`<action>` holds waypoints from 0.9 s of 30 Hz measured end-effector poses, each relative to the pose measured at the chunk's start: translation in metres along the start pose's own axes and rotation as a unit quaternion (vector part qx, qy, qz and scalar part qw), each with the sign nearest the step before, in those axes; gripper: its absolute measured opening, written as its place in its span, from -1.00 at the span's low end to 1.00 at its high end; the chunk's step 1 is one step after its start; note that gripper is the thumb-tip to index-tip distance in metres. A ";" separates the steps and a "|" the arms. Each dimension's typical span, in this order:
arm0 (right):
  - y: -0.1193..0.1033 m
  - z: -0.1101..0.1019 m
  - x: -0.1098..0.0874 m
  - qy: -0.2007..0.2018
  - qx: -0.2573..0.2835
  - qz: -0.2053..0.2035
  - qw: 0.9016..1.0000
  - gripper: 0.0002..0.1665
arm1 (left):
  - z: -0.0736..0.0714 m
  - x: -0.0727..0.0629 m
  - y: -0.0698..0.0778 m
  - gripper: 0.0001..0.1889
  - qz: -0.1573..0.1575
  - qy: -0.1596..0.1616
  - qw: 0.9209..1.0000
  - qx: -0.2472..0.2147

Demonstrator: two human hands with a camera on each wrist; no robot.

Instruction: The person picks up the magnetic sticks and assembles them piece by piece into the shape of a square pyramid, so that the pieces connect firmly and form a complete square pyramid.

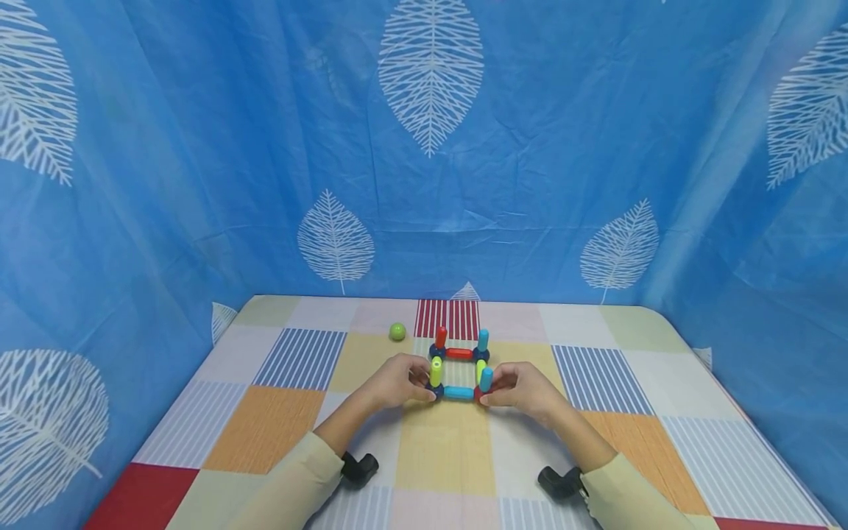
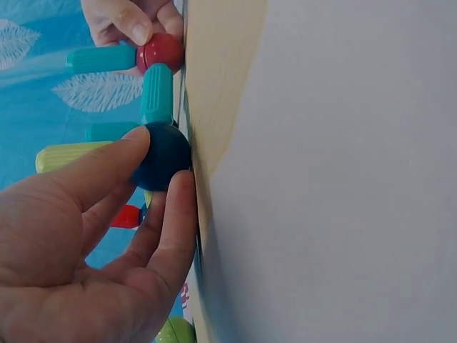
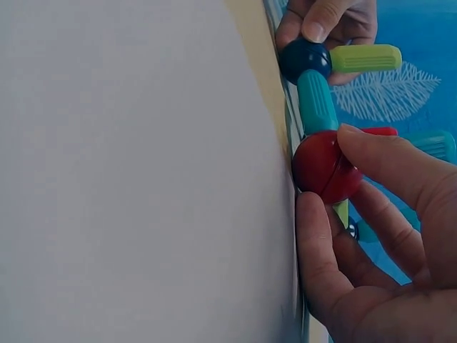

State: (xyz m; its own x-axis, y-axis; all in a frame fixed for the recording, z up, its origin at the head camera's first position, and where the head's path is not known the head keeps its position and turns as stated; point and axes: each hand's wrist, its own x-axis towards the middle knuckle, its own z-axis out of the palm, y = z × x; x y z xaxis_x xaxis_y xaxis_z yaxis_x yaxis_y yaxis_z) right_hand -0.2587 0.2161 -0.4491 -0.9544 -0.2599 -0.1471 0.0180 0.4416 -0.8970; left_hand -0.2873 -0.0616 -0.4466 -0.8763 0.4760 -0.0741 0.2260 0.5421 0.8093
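A square frame of rods and balls lies on the table in the head view, with a short rod standing up at each corner. My left hand (image 1: 400, 379) pinches the dark blue ball (image 2: 163, 157) at its near left corner, below an upright yellow-green rod (image 1: 436, 372). At the near right corner, my right hand (image 1: 523, 390) grips the red ball (image 3: 327, 166), which bears an upright light blue rod (image 1: 486, 379). A flat light blue rod (image 1: 458, 392) joins these two balls. Along the far side runs a red rod (image 1: 459, 354), between two dark blue balls.
A loose green ball (image 1: 397, 331) sits beyond the frame to the left. The patchwork tablecloth (image 1: 444, 456) covers the table, and blue leaf-patterned curtains (image 1: 530, 147) surround its back and sides. Each wrist wears a black camera mount (image 1: 361, 470).
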 end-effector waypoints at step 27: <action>-0.016 0.010 0.009 0.106 -0.070 -0.056 0.990 -0.71 | 0.008 0.011 0.013 -0.76 0.055 0.095 0.994 0.023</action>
State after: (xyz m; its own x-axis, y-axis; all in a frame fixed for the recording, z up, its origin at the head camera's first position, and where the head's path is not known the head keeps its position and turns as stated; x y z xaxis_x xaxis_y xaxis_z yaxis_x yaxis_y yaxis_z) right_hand -0.2643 0.1980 -0.4401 -0.9894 -0.1350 0.0541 -0.1191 0.5383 -0.8343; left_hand -0.2910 -0.0441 -0.4417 -0.9092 0.3962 0.1282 0.3398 0.5280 0.7783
